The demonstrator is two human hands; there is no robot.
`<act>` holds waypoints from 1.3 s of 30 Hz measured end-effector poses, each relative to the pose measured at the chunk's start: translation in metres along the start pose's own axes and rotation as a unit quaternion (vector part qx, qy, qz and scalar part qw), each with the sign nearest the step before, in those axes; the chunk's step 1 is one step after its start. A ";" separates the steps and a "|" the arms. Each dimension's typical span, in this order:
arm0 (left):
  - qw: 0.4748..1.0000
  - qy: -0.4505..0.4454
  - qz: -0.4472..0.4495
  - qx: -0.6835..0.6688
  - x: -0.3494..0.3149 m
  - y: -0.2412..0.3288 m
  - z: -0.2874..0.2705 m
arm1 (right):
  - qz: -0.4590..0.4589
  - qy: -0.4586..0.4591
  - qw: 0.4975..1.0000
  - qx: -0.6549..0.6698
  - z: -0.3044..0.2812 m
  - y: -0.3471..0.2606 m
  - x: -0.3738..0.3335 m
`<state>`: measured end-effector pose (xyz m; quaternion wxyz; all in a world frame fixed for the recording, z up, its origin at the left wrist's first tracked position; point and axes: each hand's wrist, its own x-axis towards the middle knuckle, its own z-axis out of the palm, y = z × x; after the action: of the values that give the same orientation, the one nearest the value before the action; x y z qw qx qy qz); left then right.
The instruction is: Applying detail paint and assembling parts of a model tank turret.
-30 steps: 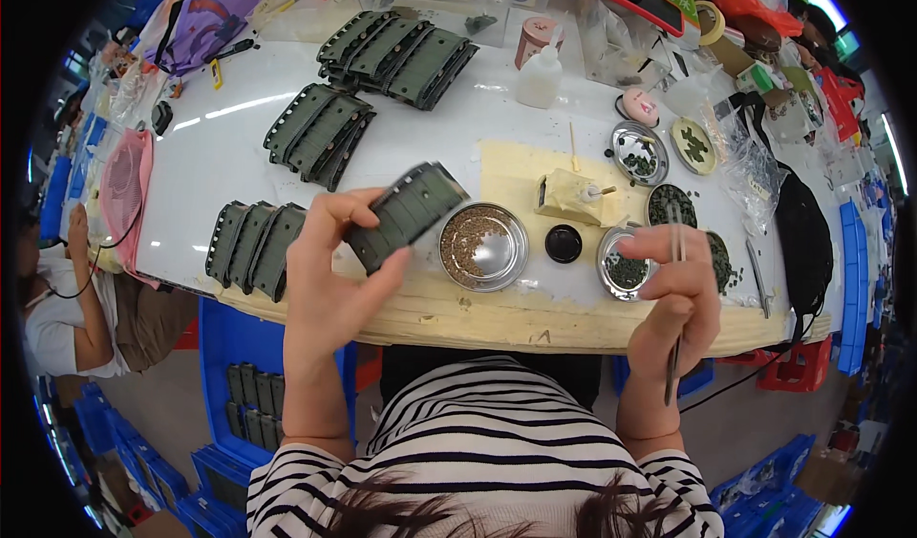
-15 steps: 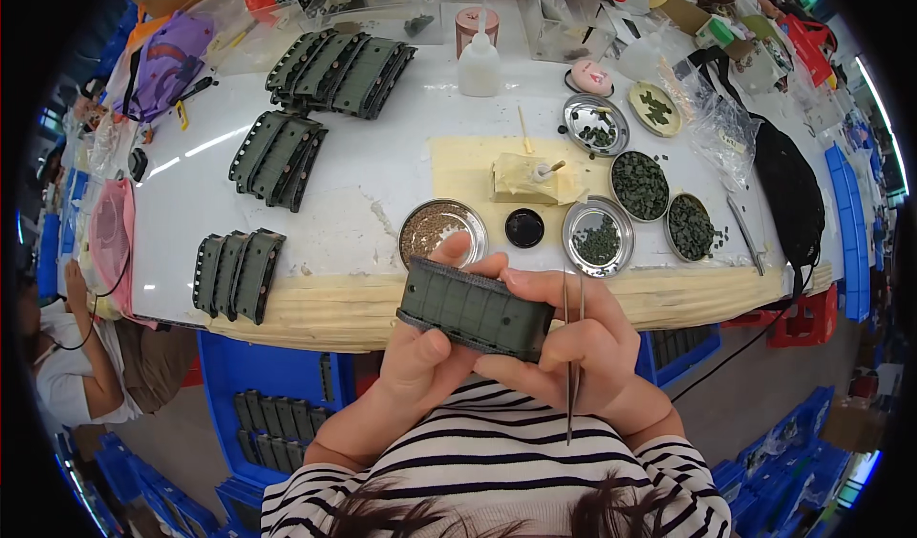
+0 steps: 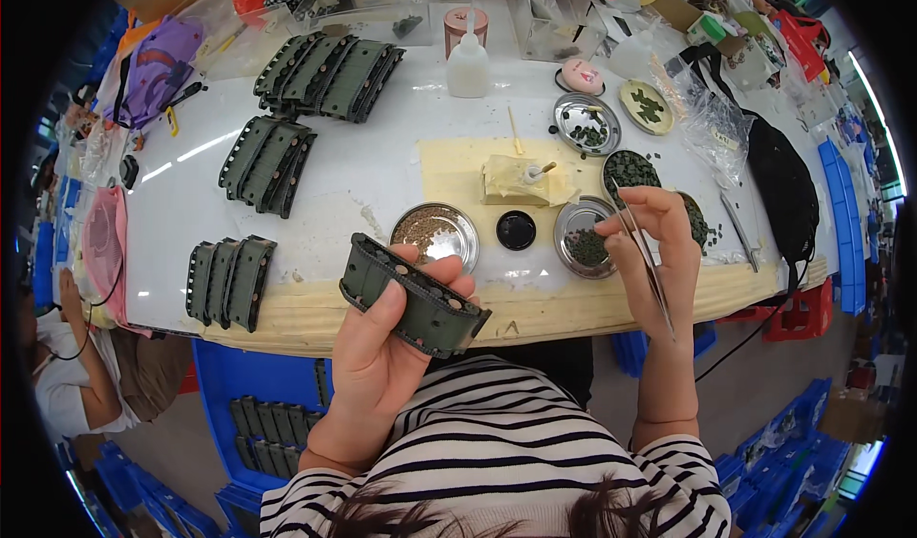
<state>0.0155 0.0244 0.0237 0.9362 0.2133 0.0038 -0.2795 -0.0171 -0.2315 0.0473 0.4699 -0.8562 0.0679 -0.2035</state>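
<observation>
Delta vs 0.5 s ago: right hand [image 3: 676,269] let go of the curved green part [image 3: 435,324] and swung out to the steel dish [image 3: 560,248] of small green bits [image 3: 585,247]. Part now sits in the left hand [image 3: 375,355] alone, gripped thumb against fingers, at the table edge [image 3: 544,320], rolled so coppery dots [image 3: 402,269] show. Right pinches metal tweezers [image 3: 657,291]; dish contact can't be told. Likely upshot: 1 hand holding, 1 free for tweezer work. 3 similar parts [image 3: 229,282] stand well left.
</observation>
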 end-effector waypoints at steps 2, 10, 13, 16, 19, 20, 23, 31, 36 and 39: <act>1.000 0.008 0.001 0.023 0.002 -0.002 0.000 | -0.016 -0.001 0.999 0.028 0.003 0.018 0.003; 0.983 0.044 0.008 0.178 0.006 -0.003 0.006 | -0.058 -0.060 0.996 -0.034 0.005 0.038 0.004; 0.977 0.027 0.039 0.207 0.006 -0.003 0.017 | -0.109 -0.057 0.990 -0.075 0.005 0.033 0.008; 0.976 0.006 0.041 0.213 0.006 -0.004 0.014 | -0.121 -0.060 0.987 -0.087 0.005 0.032 0.009; 0.978 0.003 0.038 0.206 0.006 -0.007 0.012 | -0.134 -0.072 0.983 -0.101 0.005 0.031 0.010; 0.978 0.005 0.032 0.208 0.006 -0.008 0.012 | -0.135 -0.071 0.983 -0.099 0.005 0.031 0.010; 0.977 0.000 0.016 0.213 0.006 -0.010 0.008 | -0.131 -0.064 0.985 -0.086 0.006 0.032 0.010; 0.977 -0.026 -0.012 0.210 0.010 -0.012 0.008 | -0.126 -0.058 0.985 -0.099 0.002 0.026 0.011; 0.977 -0.027 -0.019 0.209 0.010 -0.013 0.007 | -0.118 -0.058 0.985 -0.108 0.005 0.027 0.009; 0.970 -0.011 -0.017 0.243 0.010 -0.015 0.011 | -0.126 -0.057 0.984 -0.113 0.005 0.027 0.009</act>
<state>0.0145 0.0037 0.0262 0.8514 0.4311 -0.0705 -0.2903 -0.0043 -0.2450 0.0249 0.3435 -0.9158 -0.0446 -0.2033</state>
